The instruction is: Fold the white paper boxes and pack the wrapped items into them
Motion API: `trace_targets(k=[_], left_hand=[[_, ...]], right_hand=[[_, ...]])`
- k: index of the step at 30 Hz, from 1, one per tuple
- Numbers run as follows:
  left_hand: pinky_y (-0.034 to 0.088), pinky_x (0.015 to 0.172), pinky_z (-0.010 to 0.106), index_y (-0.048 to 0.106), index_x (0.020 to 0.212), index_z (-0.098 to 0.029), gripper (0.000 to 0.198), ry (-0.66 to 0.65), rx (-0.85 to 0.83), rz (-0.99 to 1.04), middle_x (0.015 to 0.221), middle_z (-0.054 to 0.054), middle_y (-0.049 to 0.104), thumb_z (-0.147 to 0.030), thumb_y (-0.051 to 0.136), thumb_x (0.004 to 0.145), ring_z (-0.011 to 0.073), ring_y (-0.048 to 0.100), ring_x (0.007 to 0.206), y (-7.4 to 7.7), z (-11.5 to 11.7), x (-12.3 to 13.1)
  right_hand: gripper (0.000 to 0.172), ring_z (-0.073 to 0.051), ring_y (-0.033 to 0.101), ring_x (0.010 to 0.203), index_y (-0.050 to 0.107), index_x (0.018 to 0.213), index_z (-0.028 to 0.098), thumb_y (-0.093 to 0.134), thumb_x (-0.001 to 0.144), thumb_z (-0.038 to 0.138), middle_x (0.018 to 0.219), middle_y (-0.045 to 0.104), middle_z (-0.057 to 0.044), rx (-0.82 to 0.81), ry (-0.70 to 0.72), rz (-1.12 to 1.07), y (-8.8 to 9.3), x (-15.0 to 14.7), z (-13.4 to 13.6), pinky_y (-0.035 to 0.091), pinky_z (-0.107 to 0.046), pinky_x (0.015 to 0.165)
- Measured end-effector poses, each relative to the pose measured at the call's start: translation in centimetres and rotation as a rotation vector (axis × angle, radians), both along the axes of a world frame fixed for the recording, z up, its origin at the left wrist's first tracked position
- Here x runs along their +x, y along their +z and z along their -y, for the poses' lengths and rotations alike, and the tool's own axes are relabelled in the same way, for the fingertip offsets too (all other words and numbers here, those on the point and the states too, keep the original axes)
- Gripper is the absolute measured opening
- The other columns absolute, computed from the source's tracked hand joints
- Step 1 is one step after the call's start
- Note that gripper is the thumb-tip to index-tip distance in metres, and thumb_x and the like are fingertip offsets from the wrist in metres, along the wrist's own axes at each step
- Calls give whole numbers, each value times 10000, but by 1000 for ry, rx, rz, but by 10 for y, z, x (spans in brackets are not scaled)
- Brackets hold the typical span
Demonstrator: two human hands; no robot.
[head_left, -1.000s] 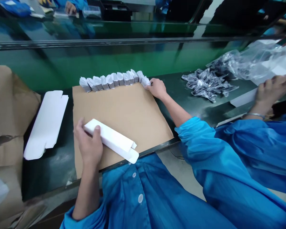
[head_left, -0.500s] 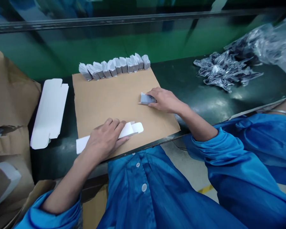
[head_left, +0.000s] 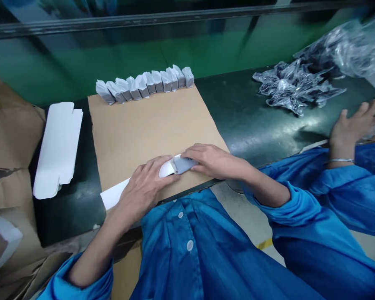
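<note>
My left hand (head_left: 143, 187) presses down on a long white carton (head_left: 114, 195) that lies on a brown cardboard sheet (head_left: 143, 129) near the bench's front edge. Its open flap end (head_left: 168, 168) points right. My right hand (head_left: 211, 160) grips a small grey packet (head_left: 183, 165) and holds it at the mouth of the carton. A row of several more grey packets (head_left: 143, 84) stands along the cardboard's far edge.
A flat white carton blank (head_left: 58, 148) lies left of the cardboard on the dark green bench (head_left: 253, 125). Brown cardboard boxes (head_left: 9, 137) stand at the left. Crumpled clear plastic bags (head_left: 295, 85) pile up at the right, where another person's hand (head_left: 351, 129) rests.
My right hand took one grey packet from the row's right end and carried it down to the carton's open end. My left hand laid the carton flat. The other person's hand came back into view.
</note>
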State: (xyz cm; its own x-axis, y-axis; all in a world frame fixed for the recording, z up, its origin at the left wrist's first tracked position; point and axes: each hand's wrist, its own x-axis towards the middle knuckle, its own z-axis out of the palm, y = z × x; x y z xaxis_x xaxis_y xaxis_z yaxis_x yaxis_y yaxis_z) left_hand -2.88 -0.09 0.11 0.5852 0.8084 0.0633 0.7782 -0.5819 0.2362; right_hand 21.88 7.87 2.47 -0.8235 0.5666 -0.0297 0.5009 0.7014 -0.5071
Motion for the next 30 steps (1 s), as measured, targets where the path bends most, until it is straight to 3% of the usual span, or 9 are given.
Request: trace_targets(k=[3,6,11,15,18,20,26,28,30], left_hand=[[475,996,476,693,1128,-383,363,-7,-2,75,1474,22,459,-152,511,916,290,457,1322,-1,1,-3],[479,1012,491,709,1086,-347,349,11,22,128,1436,42,498,-131,496,912,289,481,1311,-1,1,-6],[478,1048,487,677,1142,-321,366,-30,80,85,1494,55,453,-114,480,913,277,452,1366,-4,4,-9],[532,986,492,557,1315,-320,488,-11,153,66,1518,124,412,-80,500,895,308,496,1337,-6,7,-12],[571,935,476,531,1316,-305,471,64,138,120,1499,137,436,-100,528,893,316,538,1297,-6,10,-15],[565,961,480,520,1306,-298,439,77,105,173,1493,132,444,-122,530,904,310,517,1326,-6,11,-17],[585,946,465,451,1338,-247,439,54,100,200,1466,163,446,-128,534,923,303,506,1337,-5,15,-15],[588,944,469,434,1355,-233,465,64,127,191,1454,172,453,-119,544,917,309,509,1331,-6,16,-14],[591,940,471,419,1374,-234,499,79,145,193,1447,170,461,-110,553,909,314,504,1333,-6,16,-13]], right_hand=[[266,-242,575,1098,591,1207,154,519,952,134,1182,643,-120,130,41,9,-6,-10,3,489,-405,938],[280,-248,565,1082,547,1230,130,419,982,111,1205,626,-143,232,-23,43,-10,-20,9,517,-403,882],[268,-283,579,1041,558,1184,73,389,976,93,1174,634,-193,257,-63,110,-7,-33,27,535,-451,858],[303,-252,584,1135,515,1267,123,432,976,108,1254,624,-157,164,-143,-165,-17,-40,38,514,-439,970],[346,-205,601,1162,486,1290,197,545,952,154,1269,631,-98,18,-254,-369,-30,-36,36,513,-403,999],[348,-201,610,1146,502,1270,188,586,933,160,1236,646,-97,-29,-218,-371,-33,-29,30,515,-397,993],[312,-194,612,1073,523,1244,155,578,937,172,1190,654,-101,-55,66,-293,-24,-19,16,522,-377,957],[326,-202,610,1103,526,1252,158,576,930,156,1185,656,-108,-56,37,-347,-27,-26,20,519,-389,977],[356,-200,598,1165,526,1274,175,561,923,128,1238,637,-112,-95,-87,-463,-34,-35,29,511,-393,1012]])
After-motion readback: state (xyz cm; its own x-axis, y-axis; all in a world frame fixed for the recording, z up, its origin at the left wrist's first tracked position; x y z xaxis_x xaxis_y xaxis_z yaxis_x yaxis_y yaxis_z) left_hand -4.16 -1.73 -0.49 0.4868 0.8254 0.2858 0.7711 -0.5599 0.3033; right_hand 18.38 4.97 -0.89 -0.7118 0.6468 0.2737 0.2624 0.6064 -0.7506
